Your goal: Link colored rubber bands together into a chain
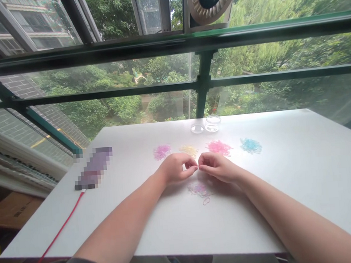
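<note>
My left hand [178,167] and my right hand [216,166] meet fingertip to fingertip above the white table, each closed in a pinch. Whatever lies between the fingertips is too small to make out. Just below them is a small mixed pile of thin elastic bands [199,189], pale purple and whitish, with a single pink loop [206,201] at its near edge. Beyond the hands lie separate heaps: purple bands [162,152], yellow bands [189,150], pink bands [219,147] and blue bands [251,145]. My left hand partly covers the yellow heap.
A clear round container [213,123] and a clear lid [197,128] stand at the far edge of the white table [301,170]. On the left lies a blurred-out phone-like object [94,168] with a red cable [62,227]. Green railings [115,92] and windows rise behind.
</note>
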The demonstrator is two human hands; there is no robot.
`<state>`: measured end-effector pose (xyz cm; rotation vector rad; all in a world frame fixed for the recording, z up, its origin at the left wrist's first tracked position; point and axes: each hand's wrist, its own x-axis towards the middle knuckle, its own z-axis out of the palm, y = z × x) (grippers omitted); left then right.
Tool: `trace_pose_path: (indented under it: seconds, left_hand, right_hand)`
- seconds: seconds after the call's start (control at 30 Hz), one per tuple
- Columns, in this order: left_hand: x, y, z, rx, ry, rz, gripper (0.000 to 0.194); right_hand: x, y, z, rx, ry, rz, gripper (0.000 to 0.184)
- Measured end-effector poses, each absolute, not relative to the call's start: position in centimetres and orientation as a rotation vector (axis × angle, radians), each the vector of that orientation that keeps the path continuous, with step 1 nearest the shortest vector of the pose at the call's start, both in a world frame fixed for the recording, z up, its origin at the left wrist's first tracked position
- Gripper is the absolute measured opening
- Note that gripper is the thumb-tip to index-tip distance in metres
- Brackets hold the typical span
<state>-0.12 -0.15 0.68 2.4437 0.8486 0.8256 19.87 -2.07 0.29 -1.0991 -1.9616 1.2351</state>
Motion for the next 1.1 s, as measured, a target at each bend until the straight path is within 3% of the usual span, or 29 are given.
trace_pose_path:
  seconds: [0.8,1.1]
  left_hand:
    - [-0.28,-0.16,0.84,2.432,0.873,0.776,0.007]
    - [-0.32,-0.02,0.72,2.446,0.838,0.775,0.015]
  right_hand:
    - [19.93,-2.18,0.44,-1.086,-1.916,1.252,0.01]
    - [19.79,-2.13,0.43,-1.101,-1.887,1.242,0.011]
